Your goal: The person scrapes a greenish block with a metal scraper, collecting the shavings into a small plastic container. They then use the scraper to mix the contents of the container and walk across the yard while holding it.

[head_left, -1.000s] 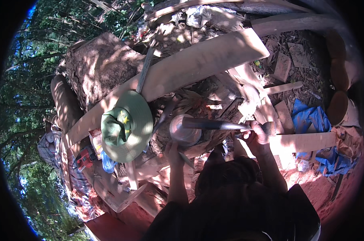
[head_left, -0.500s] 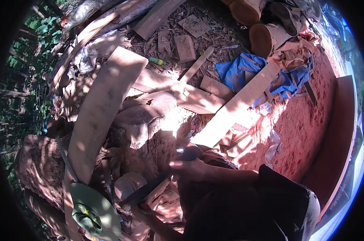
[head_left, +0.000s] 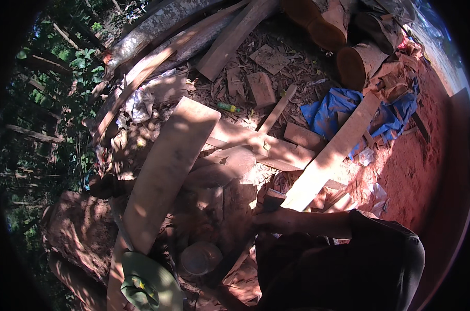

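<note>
My right hand (head_left: 271,220) is wrapped round a long, dark, blade-like tool (head_left: 236,262), perhaps a machete. Its dark, blunt end shows just beyond my fist. The blade slants down to the left, and my left hand (head_left: 214,291) is at its lower end, deep in shadow; its fingers are hard to make out. Left of the blade is a round, pale-topped wooden piece (head_left: 197,258). A broad tree stump (head_left: 219,168) with a worn top stands beyond my hands. A long, wide plank (head_left: 167,166) leans to its left.
A green hat (head_left: 152,285) is at the lower left, by a rough log block (head_left: 82,228). A narrow board (head_left: 333,150) slants near a blue tarp (head_left: 331,109). Cut logs (head_left: 351,67) lie at the far right, long trunks (head_left: 157,31) at the far left, with several offcuts between.
The whole view has shifted, so the surroundings appear farther right and lower. Both hands stay at the dark blade, which keeps its slant, and they now look darker.
</note>
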A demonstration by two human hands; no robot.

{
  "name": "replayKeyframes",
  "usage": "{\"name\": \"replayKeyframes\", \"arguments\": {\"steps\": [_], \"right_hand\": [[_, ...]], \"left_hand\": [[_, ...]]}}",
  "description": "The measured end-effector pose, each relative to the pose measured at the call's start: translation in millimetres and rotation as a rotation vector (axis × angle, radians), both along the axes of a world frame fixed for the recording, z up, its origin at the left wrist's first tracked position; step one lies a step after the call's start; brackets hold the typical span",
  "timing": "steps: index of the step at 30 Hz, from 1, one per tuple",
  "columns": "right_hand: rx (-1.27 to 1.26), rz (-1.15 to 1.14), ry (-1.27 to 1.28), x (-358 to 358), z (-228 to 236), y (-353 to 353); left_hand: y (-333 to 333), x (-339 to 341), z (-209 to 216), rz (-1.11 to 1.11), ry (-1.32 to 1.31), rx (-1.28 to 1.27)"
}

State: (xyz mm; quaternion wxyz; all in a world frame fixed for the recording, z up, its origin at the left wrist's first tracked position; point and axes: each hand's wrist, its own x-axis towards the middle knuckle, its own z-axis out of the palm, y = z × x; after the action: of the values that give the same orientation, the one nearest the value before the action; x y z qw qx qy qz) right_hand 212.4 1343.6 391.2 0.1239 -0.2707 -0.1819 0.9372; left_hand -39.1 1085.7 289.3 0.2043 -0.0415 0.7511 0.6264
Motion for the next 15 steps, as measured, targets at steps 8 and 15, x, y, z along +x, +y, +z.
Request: {"name": "replayKeyframes", "arguments": {"steps": [8,15], "right_hand": [[0.004,-0.032,-0.099,4.2,-7.5,-1.3],[-0.090,-0.043,-0.023,-10.0,-40.5,-31.7]], "left_hand": [[-13.0,5.6,1.1,0.034,0.002,-0.064],[-39.5,17.7,19.3,0.071,0.062,-0.151]]}}
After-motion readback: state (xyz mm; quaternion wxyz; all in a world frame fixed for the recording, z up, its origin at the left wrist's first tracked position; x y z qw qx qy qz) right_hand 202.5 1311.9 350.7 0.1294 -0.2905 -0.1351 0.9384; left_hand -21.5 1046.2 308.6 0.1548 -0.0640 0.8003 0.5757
